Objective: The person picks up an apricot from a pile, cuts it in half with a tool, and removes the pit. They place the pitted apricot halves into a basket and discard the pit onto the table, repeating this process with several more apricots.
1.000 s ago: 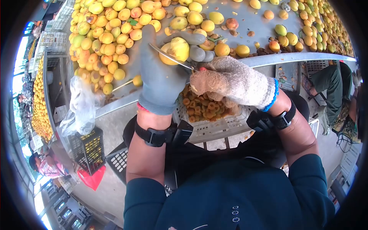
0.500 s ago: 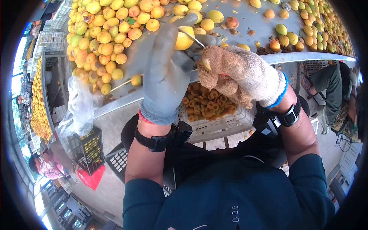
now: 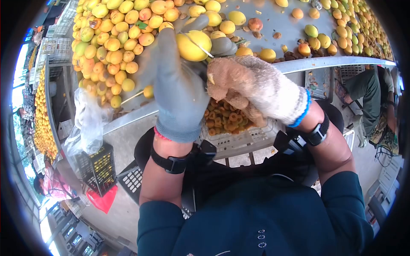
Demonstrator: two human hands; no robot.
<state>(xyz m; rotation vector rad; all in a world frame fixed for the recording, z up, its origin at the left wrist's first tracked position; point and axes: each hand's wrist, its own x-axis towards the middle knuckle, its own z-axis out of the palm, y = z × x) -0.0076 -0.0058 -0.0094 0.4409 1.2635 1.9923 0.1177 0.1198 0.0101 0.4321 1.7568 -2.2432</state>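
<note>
My left hand, in a grey coated glove, is closed around a yellow apricot above the near edge of the metal table. My right hand, in a brown and white knitted glove, grips a thin metal blade. Its slim strip lies across the right side of the fruit; the handle is hidden in my fist. Below both hands, halved apricots fill part of a white plastic basket.
A heap of whole apricots covers the left of the metal table; more line its right side. A clear plastic bag hangs at the near edge above a dark crate. Another person's leg is at right.
Both hands have shifted slightly left, with the apricot. More of the fruit's face shows, and the blade now lies across it.
</note>
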